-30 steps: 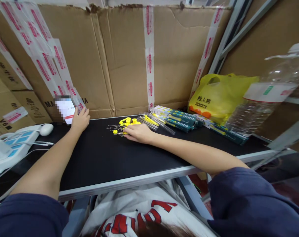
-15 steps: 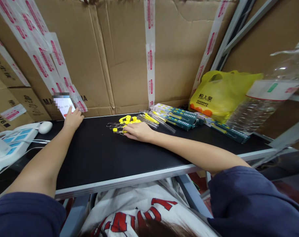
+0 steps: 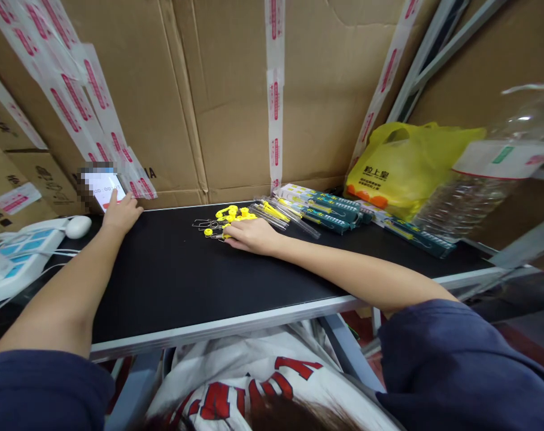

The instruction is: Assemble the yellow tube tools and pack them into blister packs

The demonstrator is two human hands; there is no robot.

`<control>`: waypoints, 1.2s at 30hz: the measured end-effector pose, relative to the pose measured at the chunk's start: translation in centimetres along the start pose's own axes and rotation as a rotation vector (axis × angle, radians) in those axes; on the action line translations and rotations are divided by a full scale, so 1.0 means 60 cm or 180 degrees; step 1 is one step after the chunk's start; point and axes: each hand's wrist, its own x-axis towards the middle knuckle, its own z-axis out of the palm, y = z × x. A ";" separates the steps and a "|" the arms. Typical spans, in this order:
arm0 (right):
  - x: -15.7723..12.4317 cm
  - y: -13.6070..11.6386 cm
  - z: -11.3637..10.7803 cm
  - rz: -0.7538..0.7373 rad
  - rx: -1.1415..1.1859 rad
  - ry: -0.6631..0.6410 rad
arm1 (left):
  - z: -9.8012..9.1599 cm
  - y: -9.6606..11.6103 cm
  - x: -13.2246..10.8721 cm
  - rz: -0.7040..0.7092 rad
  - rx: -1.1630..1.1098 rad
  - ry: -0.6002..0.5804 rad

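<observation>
My left hand [image 3: 122, 214] reaches to a phone [image 3: 102, 190] propped against the cardboard. Its index finger is stretched out onto the lit screen, which shows a row of timer-like digits. My right hand [image 3: 255, 235] lies over a small pile of yellow plastic and metal wire parts [image 3: 230, 214], its fingers curled round a small yellow-and-metal piece [image 3: 225, 231]. The palm hides most of that piece. Just beyond the right hand lie clear plastic tubes [image 3: 305, 222], thin spring-like metal rods [image 3: 269, 216] and yellow sticks [image 3: 275, 211].
Green-and-white printed boxes [image 3: 330, 209] are stacked right of the parts. Farther right stand a yellow plastic bag [image 3: 410, 167] and a large clear bottle [image 3: 482, 179]. A white power strip [image 3: 24, 257] with cables sits at left. Large taped cardboard [image 3: 231, 102] walls off the black tabletop [image 3: 200, 287].
The view has shifted slightly, so the phone and my left hand appear a little farther left. My index finger stays at the screen, and my right hand keeps its place on the parts.
</observation>
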 end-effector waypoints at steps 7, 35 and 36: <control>0.000 -0.002 -0.002 0.0034 -0.0045 -0.0089 | 0.006 -0.023 -0.012 0.0029 0.0449 -0.0171; -0.004 -0.003 0.001 0.0094 0.0298 -0.0193 | -0.090 0.092 0.019 0.0004 0.0282 0.0439; -0.004 -0.003 -0.001 0.0102 0.0320 -0.0246 | -0.112 0.131 0.022 0.0036 0.0120 0.0596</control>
